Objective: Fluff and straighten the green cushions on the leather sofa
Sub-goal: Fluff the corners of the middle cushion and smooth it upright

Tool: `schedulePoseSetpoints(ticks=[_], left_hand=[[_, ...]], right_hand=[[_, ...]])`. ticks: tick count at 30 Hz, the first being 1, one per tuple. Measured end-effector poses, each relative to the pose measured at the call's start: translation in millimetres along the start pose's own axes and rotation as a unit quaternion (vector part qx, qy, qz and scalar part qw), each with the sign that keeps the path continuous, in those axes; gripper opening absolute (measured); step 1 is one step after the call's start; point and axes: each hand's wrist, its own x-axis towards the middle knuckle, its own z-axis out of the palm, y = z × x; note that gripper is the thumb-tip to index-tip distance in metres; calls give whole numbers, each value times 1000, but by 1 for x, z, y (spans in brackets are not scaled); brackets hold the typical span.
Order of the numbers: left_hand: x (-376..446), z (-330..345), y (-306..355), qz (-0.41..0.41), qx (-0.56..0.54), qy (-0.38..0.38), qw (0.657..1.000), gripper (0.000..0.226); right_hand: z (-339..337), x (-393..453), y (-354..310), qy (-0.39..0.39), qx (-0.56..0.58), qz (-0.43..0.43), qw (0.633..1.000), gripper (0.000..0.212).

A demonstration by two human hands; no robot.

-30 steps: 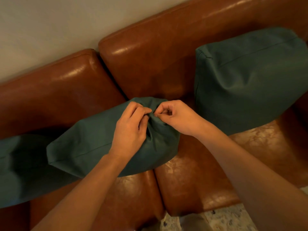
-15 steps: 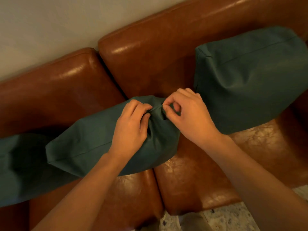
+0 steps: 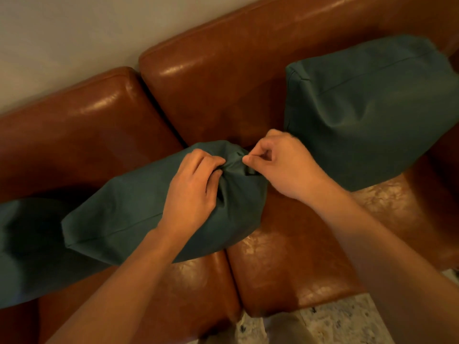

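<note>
From the head camera we see a third cushion (image 3: 29,249) cut off at the left edge. Our left hand (image 3: 192,192) bunches the middle cushion (image 3: 124,214) fabric; our right hand (image 3: 280,165) pinches its gathered corner. It lies across the glossy leather sofa (image 3: 285,269) seats, apart from the right cushion (image 3: 372,115).

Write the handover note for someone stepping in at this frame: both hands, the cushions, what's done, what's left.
Left hand grips bunched fabric at the middle cushion's top corner; right hand pinches the same corner.
Middle cushion lies slumped across the sofa seat.
Right cushion stands against the backrest and looks tidy.
Left cushion lies flat, partly out of view.
Left: square and prop the middle cushion, then the left one.
</note>
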Motion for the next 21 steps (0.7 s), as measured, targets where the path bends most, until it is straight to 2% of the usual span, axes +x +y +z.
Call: schedulePoseSetpoints(ticks=[3,6,9,12,16,18,21], left_hand=[[6,-5,0,19,11,-4,1000,10],[15,-9,2,3,-3,-6,1000,10],[23,-15,6,-53,-78,-20,995,18],[37,-17,12,-85,-123,-52,987,32],[53,-10,16,-66,-49,-84,993,14],[53,-7,15,-86,-72,-72,991,7],[52,-2,15,-145,-142,-48,978,11]], right_hand=[[-13,5,-5,34,-126,-76,989,19],[-7,-2,-8,121,-159,-112,973,16],[5,-11,-3,164,-110,-102,975,14],[10,-8,-1,153,-61,-118,979,11],[10,-2,4,147,49,-107,982,5],[13,-6,10,153,112,-63,980,13],[31,-19,16,141,163,-2,976,22]])
